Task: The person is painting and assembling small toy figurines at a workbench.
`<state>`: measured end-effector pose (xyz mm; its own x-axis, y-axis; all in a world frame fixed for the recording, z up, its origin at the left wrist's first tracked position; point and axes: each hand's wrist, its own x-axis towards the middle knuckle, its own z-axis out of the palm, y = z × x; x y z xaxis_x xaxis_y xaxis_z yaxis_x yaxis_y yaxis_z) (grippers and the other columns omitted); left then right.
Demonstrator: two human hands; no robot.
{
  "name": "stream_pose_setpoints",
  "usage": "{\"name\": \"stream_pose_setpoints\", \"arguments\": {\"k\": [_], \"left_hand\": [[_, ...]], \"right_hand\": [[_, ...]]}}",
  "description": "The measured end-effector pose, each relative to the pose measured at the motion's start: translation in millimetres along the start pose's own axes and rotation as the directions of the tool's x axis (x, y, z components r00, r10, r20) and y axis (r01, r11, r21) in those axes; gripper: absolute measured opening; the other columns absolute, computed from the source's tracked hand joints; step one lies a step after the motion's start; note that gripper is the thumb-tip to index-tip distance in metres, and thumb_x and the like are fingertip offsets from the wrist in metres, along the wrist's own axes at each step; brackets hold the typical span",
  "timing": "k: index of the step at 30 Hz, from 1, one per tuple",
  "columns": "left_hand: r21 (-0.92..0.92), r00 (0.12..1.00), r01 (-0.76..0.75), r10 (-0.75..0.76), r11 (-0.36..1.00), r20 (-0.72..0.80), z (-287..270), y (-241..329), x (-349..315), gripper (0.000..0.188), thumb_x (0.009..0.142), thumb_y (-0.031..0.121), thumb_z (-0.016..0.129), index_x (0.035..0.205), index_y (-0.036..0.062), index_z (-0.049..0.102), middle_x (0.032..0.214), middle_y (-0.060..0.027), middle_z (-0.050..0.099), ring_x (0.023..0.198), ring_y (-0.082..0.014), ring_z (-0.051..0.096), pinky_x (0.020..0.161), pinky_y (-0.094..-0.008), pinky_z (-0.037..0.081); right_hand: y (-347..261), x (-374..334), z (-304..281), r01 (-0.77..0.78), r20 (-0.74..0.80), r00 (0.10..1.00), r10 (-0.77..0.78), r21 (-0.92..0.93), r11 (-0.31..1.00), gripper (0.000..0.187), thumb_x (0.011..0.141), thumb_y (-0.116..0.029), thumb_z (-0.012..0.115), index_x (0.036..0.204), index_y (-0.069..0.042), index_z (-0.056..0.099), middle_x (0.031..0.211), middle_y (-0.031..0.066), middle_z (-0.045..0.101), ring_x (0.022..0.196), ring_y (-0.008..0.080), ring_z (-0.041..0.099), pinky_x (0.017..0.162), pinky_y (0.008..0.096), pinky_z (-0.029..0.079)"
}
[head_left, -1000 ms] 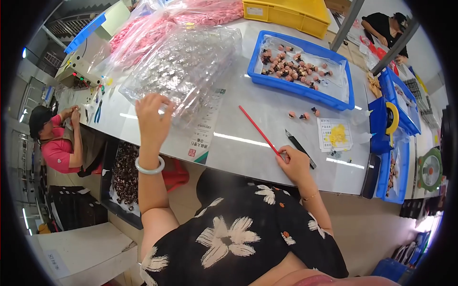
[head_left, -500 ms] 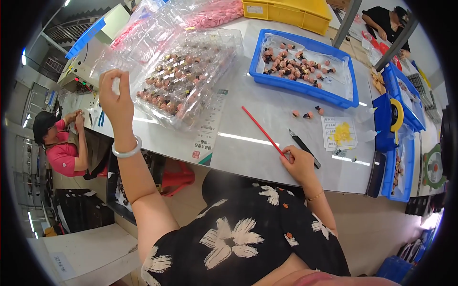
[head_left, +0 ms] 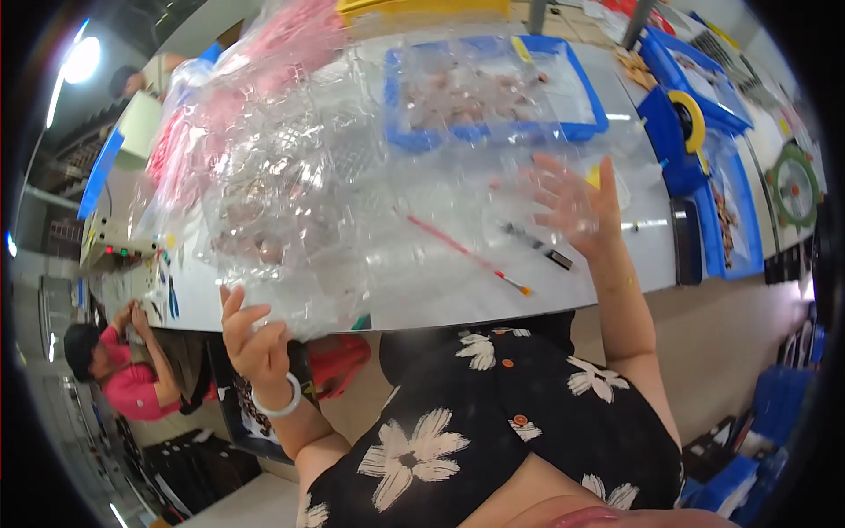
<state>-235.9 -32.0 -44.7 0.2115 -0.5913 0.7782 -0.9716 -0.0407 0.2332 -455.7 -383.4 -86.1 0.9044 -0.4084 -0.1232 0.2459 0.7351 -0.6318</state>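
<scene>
A large sheet of clear moulded plastic (head_left: 352,189) stretches across the table, its right part blurred. Beneath its left part, small pinkish pieces (head_left: 264,242) show dimly. At the sheet's near left corner is my left hand (head_left: 255,339), fingers apart and partly bent, a pale bangle on the wrist. My right hand (head_left: 581,211) is raised over the table with fingers spread, the sheet's right end passing in front of the fingers. Between the hands lie a red-handled brush (head_left: 462,255) with a yellowish tip and a black pen-like tool (head_left: 550,253), both seen through plastic.
A blue tray (head_left: 585,130) of small pink pieces stands behind the sheet, partly covered by it. Yellow bin (head_left: 422,11) at the back; pink bagged material (head_left: 295,40) at far left. Blue bins and a tape roll (head_left: 687,119) at right. A person in pink (head_left: 136,387) sits at left.
My right hand has let go of the red brush and risen, fingers spread. My left hand has come down nearer me. The clear plastic now reaches right, over the brush and blue tray. The view has shifted.
</scene>
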Motion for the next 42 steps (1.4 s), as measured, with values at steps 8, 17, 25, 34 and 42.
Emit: {"name": "stream_pose_setpoints", "arguments": {"k": [8,17,25,34,42], "left_hand": [[-0.135,0.808,0.241,-0.276,0.961,-0.52,42.9,2.0,-1.1,0.051,0.085,0.029,0.052,0.125,0.0022,0.033,0.134,-0.0179,0.026,0.125,-0.0334,0.024,0.102,-0.0455,0.02],[-0.941,0.728,0.286,-0.597,-0.183,0.338,146.0,76.1,-8.6,0.092,0.07,0.039,0.067,0.136,0.0186,0.007,0.134,-0.0153,0.026,0.123,-0.034,0.026,0.1,-0.0487,0.024],[-0.879,0.66,0.378,-0.581,-0.291,0.477,154.7,95.3,5.4,0.084,0.075,0.018,0.061,0.136,0.0293,0.005,0.132,-0.0152,0.031,0.117,-0.0368,0.035,0.094,-0.0519,0.032],[-0.929,0.622,0.291,-0.693,-0.229,0.365,121.8,56.9,9.7,0.077,0.073,0.004,0.051,0.135,0.0286,0.013,0.127,-0.0164,0.036,0.112,-0.0355,0.042,0.083,-0.0495,0.045],[-0.884,0.638,0.382,-0.614,-0.27,0.464,130.3,50.0,4.9,0.081,0.073,0.003,0.056,0.136,0.0269,0.01,0.124,-0.0215,0.037,0.11,-0.0382,0.043,0.083,-0.0496,0.045]], "right_hand": [[23.7,-18.7,3.6,0.104,0.097,0.992,-0.082,-0.244,0.964,0.078,0.07,-0.049,0.059,0.126,-0.005,0.028,0.112,0.0171,0.048,0.092,0.0268,0.056,0.071,0.0412,0.05],[71.8,-27.9,27.3,0.234,0.097,0.968,-0.231,-0.031,0.972,0.076,0.071,-0.031,0.068,0.129,-0.013,0.021,0.121,0.0145,0.042,0.11,0.0321,0.046,0.091,0.0482,0.038],[68.9,-38.1,10.6,0.182,0.162,0.973,-0.165,-0.095,0.979,0.073,0.072,-0.02,0.068,0.129,-0.011,0.023,0.122,0.0139,0.043,0.11,0.0297,0.046,0.091,0.0414,0.038],[44.9,-61.1,-10.3,0.367,0.136,0.891,-0.433,-0.776,0.513,0.032,0.075,0.002,0.058,0.105,-0.004,0.05,0.085,0.0072,0.057,0.078,0.012,0.055,0.069,0.0239,0.043],[-7.1,-38.6,-5.2,0.441,0.652,0.468,-0.597,-0.757,-0.482,0.018,0.063,-0.006,0.069,0.079,-0.008,0.063,0.083,0.0035,0.057,0.076,0.0211,0.051,0.068,0.0302,0.041]]}}
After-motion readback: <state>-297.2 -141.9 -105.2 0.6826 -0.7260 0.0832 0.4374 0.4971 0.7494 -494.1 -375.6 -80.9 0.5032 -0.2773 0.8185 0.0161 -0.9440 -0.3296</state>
